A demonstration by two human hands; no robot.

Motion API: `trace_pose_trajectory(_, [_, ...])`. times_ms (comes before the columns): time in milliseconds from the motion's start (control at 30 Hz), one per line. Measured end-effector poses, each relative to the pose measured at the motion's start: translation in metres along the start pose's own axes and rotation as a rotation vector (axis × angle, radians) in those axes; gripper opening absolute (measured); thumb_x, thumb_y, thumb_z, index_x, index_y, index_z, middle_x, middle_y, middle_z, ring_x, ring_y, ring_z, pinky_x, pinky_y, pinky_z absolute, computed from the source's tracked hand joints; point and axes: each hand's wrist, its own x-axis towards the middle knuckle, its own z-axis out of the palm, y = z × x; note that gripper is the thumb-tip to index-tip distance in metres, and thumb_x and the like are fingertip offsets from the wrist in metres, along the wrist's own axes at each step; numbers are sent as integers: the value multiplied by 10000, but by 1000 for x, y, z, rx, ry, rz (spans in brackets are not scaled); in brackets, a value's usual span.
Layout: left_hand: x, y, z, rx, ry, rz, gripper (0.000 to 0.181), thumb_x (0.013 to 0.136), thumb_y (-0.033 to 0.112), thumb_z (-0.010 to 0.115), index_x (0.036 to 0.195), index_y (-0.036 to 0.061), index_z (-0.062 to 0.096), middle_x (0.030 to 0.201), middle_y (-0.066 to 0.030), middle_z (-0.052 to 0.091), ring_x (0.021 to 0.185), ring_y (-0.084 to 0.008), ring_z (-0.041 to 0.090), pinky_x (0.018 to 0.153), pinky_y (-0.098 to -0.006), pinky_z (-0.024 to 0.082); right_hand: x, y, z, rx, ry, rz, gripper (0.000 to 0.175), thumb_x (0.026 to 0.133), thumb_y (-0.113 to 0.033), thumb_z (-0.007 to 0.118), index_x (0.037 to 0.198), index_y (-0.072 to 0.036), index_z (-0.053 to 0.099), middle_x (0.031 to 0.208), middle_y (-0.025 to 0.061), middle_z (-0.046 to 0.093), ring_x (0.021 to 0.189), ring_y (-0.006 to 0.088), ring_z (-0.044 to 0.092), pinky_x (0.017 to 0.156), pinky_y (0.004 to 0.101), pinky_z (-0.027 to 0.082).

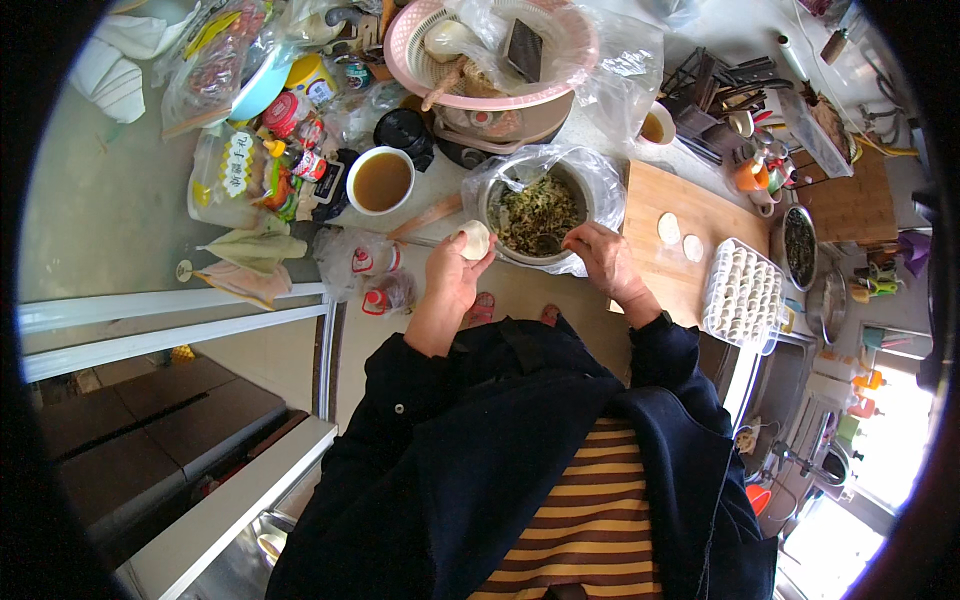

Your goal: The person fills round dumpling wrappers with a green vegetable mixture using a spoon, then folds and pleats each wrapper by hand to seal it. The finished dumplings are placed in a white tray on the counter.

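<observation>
A round dough wrapper (pixel 473 241) rests on the fingers of my left hand (pixel 450 271), just left of a metal pot (pixel 588 196) lined with clear plastic. Chopped green filling (pixel 536 210) fills much of the pot. My right hand (pixel 606 259) is at the pot's front right rim, gripping the handle of a spoon (pixel 550 243) whose bowl sits in the filling. Two more wrappers, one round (pixel 693 248) and one slightly overlong (pixel 668 228), lie on a wooden board (pixel 649 195) to the right. A clear plastic tray (pixel 770 335) holding rows of dumplings (pixel 742 292) stands at the board's front right corner.
A bowl of brown liquid (pixel 383 182) stands left of the pot, near a wooden rolling pin (pixel 427 216). Behind are a pink basket (pixel 405 52) and several jars. Knives and utensils (pixel 739 82) stand back right. A sink (pixel 780 382) is at right; bottles (pixel 390 292) sit low at left.
</observation>
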Motion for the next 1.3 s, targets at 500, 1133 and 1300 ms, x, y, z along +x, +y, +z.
trace_pose_trajectory(500, [-5,0,3,-5,5,10,383,1076,199,458,1343,-71,511,1250,-234,666,1163,-347,671,1043,-488,521,2,0,-6,31,-89,-59,95,949,-129,677,966,-36,693,956,131,687,865,354,690,767,415,564])
trace_pose_trajectory(1133, [-2,10,30,226,-154,224,315,1054,106,506,1316,-68,533,1224,-212,669,1104,-319,698,1024,-449,563,-1,11,-37,1197,397,547,291,1093,-275,526,1002,-23,639,790,45,640,680,141,630,857,396,614])
trace_pose_trajectory(1300, [-4,19,58,121,-341,125,312,1046,110,498,1294,-75,541,1222,-222,661,1080,-321,704,996,-474,586,2,-26,-66,1152,453,443,306,1099,-273,511,986,-17,635,803,46,625,709,136,592,854,402,608])
